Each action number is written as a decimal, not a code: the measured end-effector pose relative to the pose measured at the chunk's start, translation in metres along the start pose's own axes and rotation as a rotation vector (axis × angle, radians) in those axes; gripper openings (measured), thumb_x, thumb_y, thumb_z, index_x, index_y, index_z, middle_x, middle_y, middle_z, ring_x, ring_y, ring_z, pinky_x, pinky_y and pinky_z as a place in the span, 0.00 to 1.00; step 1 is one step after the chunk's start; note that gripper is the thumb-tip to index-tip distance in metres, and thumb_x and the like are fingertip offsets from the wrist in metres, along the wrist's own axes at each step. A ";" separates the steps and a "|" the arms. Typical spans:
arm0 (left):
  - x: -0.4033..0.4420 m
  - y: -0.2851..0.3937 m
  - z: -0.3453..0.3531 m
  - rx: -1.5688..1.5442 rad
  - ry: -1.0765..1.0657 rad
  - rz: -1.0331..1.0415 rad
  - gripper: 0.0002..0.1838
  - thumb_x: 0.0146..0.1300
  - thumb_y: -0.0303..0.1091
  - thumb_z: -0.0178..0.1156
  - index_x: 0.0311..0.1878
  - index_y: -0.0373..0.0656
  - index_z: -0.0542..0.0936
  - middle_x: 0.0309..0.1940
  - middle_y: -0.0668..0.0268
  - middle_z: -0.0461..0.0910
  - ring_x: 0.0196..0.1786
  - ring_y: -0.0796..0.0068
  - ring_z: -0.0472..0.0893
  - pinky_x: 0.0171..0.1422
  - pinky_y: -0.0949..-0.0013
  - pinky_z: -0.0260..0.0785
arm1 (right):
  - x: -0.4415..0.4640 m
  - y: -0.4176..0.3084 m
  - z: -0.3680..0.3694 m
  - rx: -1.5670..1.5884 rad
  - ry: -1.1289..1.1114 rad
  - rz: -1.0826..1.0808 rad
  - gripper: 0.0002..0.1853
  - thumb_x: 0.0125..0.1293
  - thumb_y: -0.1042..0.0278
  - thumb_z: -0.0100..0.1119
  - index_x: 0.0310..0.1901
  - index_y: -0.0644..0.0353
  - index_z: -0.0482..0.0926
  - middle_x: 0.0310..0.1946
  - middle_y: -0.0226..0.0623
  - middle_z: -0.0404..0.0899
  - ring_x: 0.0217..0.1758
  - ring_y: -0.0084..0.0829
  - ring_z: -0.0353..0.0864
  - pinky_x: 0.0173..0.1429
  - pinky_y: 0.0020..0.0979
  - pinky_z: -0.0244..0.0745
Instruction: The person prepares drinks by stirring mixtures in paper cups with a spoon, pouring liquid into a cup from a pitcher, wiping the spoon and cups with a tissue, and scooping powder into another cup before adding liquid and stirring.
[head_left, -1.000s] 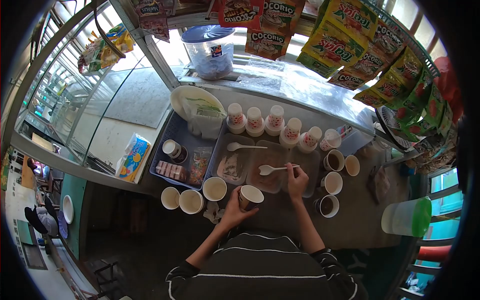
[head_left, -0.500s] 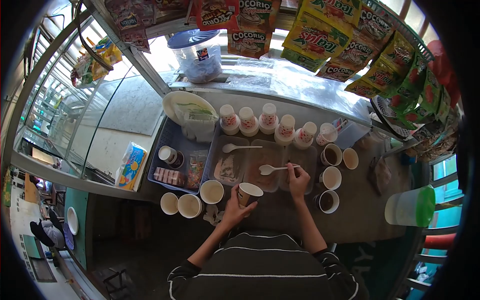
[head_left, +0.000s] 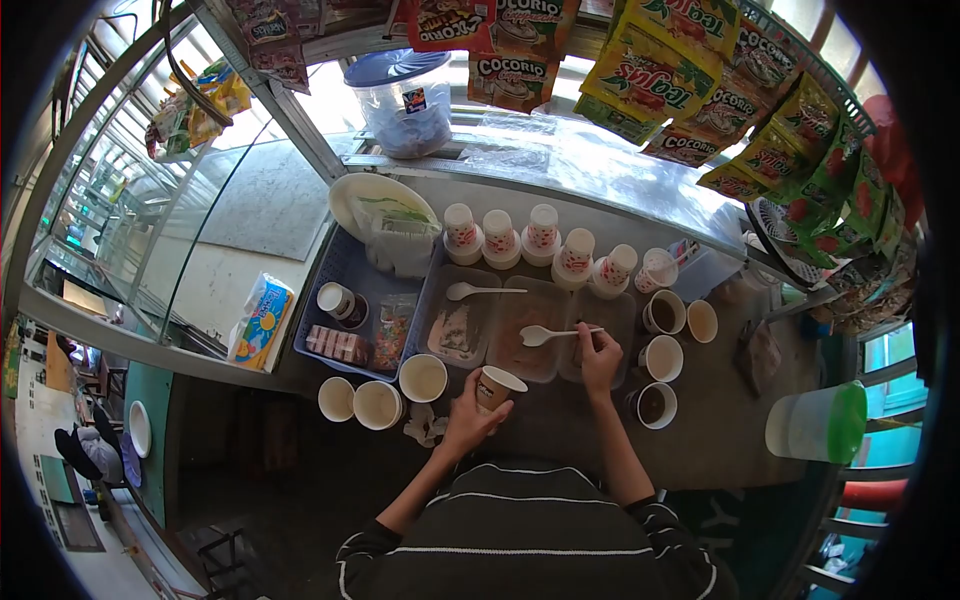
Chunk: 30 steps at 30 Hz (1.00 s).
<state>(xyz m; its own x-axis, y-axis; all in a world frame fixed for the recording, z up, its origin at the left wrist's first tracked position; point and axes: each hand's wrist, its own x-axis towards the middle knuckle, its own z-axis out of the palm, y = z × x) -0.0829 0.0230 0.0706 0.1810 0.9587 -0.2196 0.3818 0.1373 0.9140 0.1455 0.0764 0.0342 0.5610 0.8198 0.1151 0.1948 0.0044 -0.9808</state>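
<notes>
My left hand (head_left: 472, 420) is wrapped round a brown paper cup (head_left: 500, 388) with a white rim, held near the counter's front edge. Between the fingers of my right hand (head_left: 600, 360) is the handle of a white plastic spoon (head_left: 540, 336). The spoon's bowl hangs over a clear tub (head_left: 532, 372) with brownish powder. Left of it, another tub (head_left: 460, 345) holds pale powder, with a second white spoon (head_left: 482, 291) lying across its top. A third tub (head_left: 603, 308) lies partly behind my right hand; its contents are hard to make out.
Stacks of upside-down printed cups (head_left: 543, 228) line the back. Paper cups (head_left: 661, 357) stand to the right, some with dark liquid. More cups (head_left: 380, 405) stand left, below a blue basket (head_left: 340, 250). A green-lidded container (head_left: 812, 423) is far right. Sachets (head_left: 655, 70) hang overhead.
The camera view has shifted slightly. Both hands keep their hold on the cup and the spoon, almost unmoved.
</notes>
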 end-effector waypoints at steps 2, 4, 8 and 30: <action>0.000 0.001 -0.001 -0.028 -0.003 -0.041 0.42 0.49 0.46 0.69 0.62 0.37 0.59 0.42 0.51 0.79 0.42 0.59 0.81 0.46 0.63 0.73 | -0.001 -0.003 0.001 -0.079 -0.032 -0.002 0.14 0.60 0.61 0.63 0.33 0.67 0.82 0.15 0.26 0.74 0.19 0.13 0.67 0.24 0.21 0.62; -0.002 0.009 -0.003 -0.029 0.005 -0.055 0.41 0.50 0.46 0.68 0.62 0.37 0.59 0.40 0.51 0.79 0.41 0.60 0.82 0.46 0.62 0.73 | 0.000 -0.007 0.000 -0.082 -0.047 0.016 0.14 0.60 0.61 0.63 0.33 0.67 0.82 0.15 0.27 0.74 0.19 0.13 0.67 0.24 0.22 0.62; 0.000 -0.007 0.000 0.016 0.040 0.030 0.41 0.50 0.46 0.68 0.61 0.37 0.59 0.42 0.50 0.78 0.43 0.58 0.81 0.48 0.62 0.72 | 0.002 0.001 0.002 -0.045 -0.035 0.006 0.14 0.60 0.60 0.63 0.34 0.67 0.82 0.16 0.27 0.76 0.19 0.13 0.69 0.24 0.22 0.63; 0.002 -0.015 0.002 0.074 0.063 0.177 0.41 0.43 0.37 0.74 0.59 0.38 0.63 0.50 0.57 0.72 0.54 0.67 0.73 0.57 0.65 0.66 | -0.006 -0.006 0.005 -0.068 -0.208 0.069 0.14 0.58 0.59 0.63 0.34 0.64 0.84 0.23 0.35 0.82 0.27 0.18 0.78 0.34 0.24 0.70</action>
<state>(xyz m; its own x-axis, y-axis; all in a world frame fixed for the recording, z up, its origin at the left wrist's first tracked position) -0.0863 0.0225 0.0562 0.1954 0.9801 -0.0339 0.4151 -0.0513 0.9083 0.1369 0.0749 0.0381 0.3985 0.9171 0.0064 0.2199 -0.0887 -0.9715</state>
